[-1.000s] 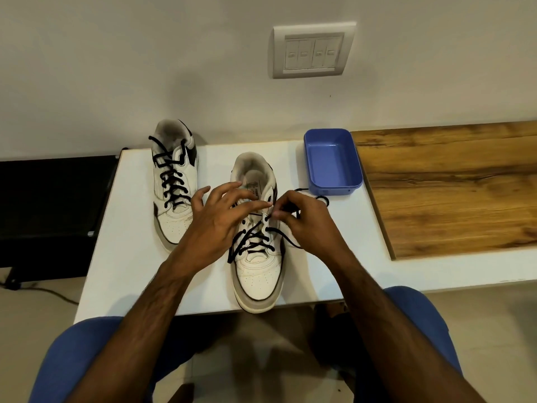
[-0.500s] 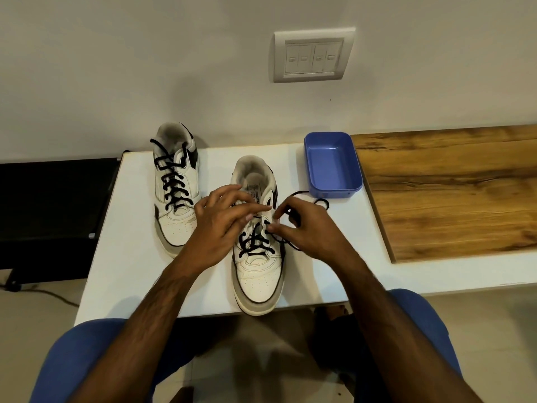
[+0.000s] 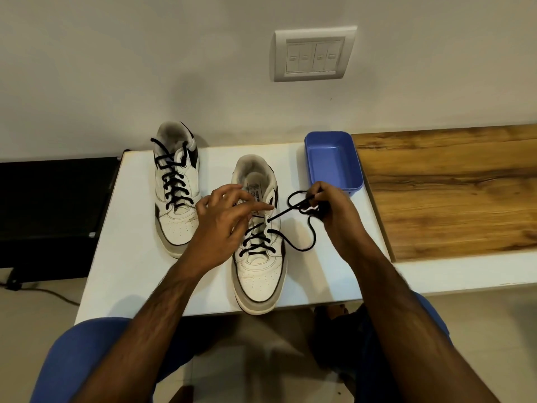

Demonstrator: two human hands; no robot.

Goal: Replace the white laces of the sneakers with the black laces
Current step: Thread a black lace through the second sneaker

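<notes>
Head view, one moment of lacing. Near sneaker sits toe toward the person at the front edge of the white bench; black lace crossed through its lower eyelets, upper eyelets not yet threaded. Far sneaker, toward the back left corner, looks fully laced in black. No white laces in sight.

Right hand sits curled, fingers clamped on the free lace end just right of the shoe, between it and the blue plastic tray. One strand runs taut from an eyelet on the shoe's right side up to this hand; a slack loop lies on the bench below it. Left hand rests on the tongue area, fingers spread and mostly straight, steadying the upper; nothing gripped that can be made out.

Judged step: drawing the lace through the eyelet and snugging it.

Doing it well:
- Left hand should pin the shoe so it does not slide toward the tray.
- Pull along the line of the eyelet, not upward, to avoid lifting the flap.
- Clear the slack loop before the next crossing, or it may knot.
- Match both ends' length; the left end is hidden under the hand.
</notes>
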